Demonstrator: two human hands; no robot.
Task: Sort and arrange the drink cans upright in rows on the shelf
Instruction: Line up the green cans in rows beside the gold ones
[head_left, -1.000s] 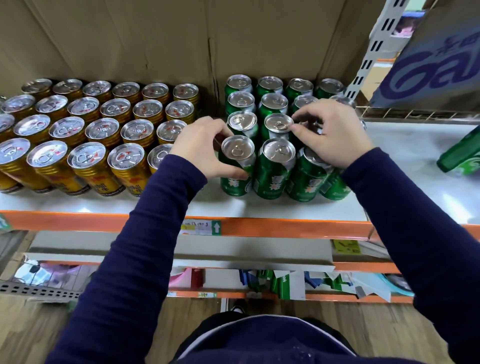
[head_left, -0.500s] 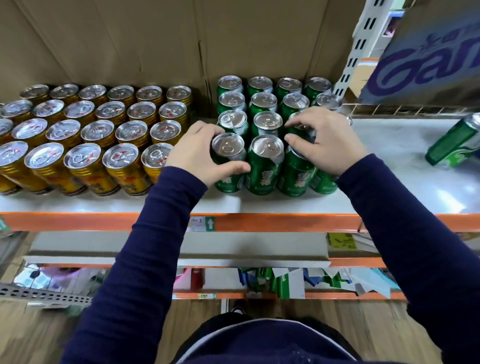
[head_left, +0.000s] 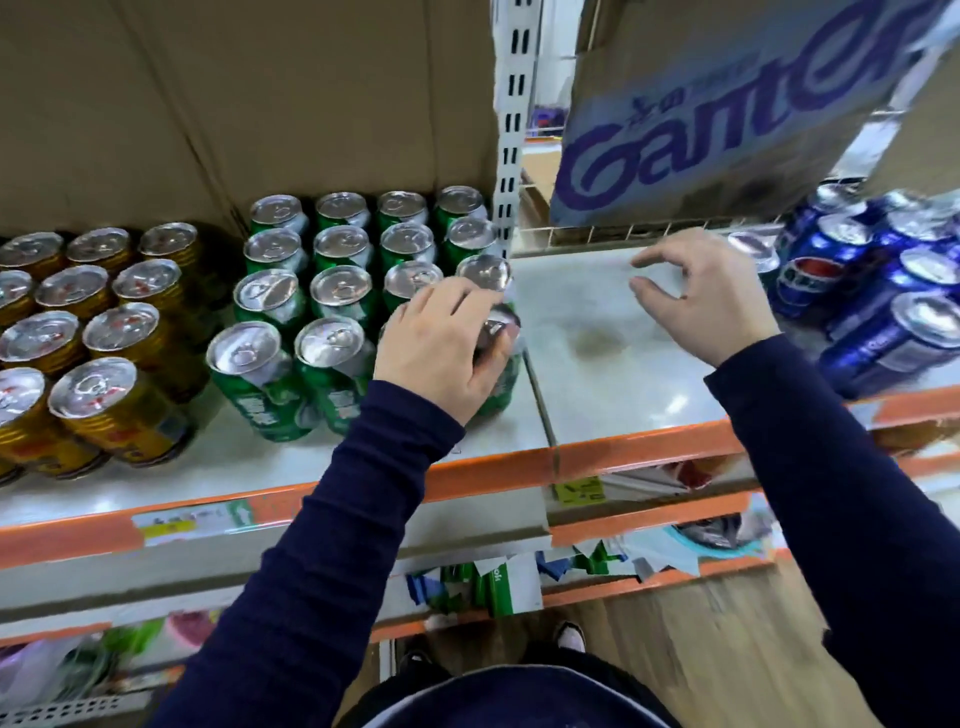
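Gold cans (head_left: 104, 332): upright, in tidy rows on the left of the shelf (head_left: 597, 374); this block looks done. Green cans (head_left: 332, 291): upright, four across and four deep, packed against the cardboard backing, just right of the gold block. Your left grip (head_left: 441, 353) sits at the front right corner of that block, fingers curled over the top and side of the corner green can (head_left: 506, 364), holding it; the can beside it in the front row is hidden under your palm, so you cannot confirm from here that it stands straight. Your right grip (head_left: 711, 306) hovers above the bare stretch of shelf between the green block and the blue cans (head_left: 883, 291), fingers loosely curled, thumb and forefinger apart, holding nothing. Blue cans: bunched at the far right, apparently at mixed angles and not in clean rows, though blur and lens distortion make it hard to tell which stand upright. Judgement: roughly two of three groups are arranged. Remaining: seat the corner green can in line, then work the blue group into rows.
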